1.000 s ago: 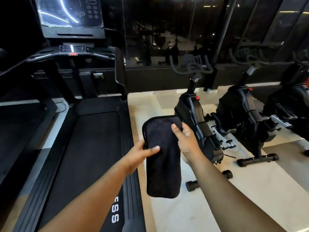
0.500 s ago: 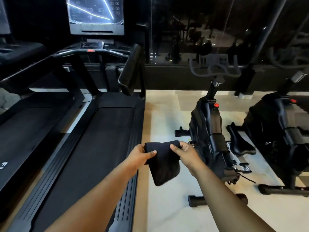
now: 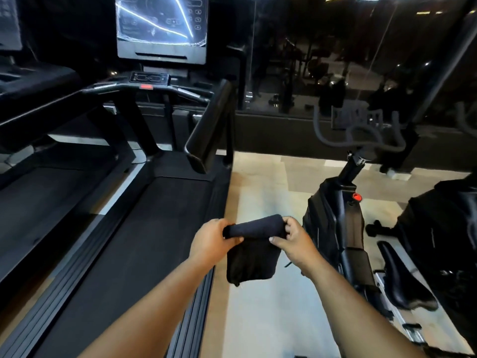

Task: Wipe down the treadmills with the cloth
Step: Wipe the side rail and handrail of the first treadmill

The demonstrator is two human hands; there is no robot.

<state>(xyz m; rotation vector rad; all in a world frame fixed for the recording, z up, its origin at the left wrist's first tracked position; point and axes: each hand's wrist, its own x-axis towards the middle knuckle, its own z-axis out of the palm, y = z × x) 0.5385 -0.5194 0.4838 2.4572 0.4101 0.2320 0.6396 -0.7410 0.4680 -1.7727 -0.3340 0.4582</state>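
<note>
While you stand beside the treadmill (image 3: 144,236), your left hand (image 3: 210,242) and right hand (image 3: 291,237) each pinch an end of the dark cloth (image 3: 251,250); folded, it hangs between them, treadmill belt left of both, exercise bike (image 3: 338,228) right

You're in a dim room: the pale floor (image 3: 271,192) catches most of the light, while the black machines sink into shadow. Bright streaks glare off the treadmill screen (image 3: 161,24). Edges bow from the wide lens, and fine detail is soft.
</note>
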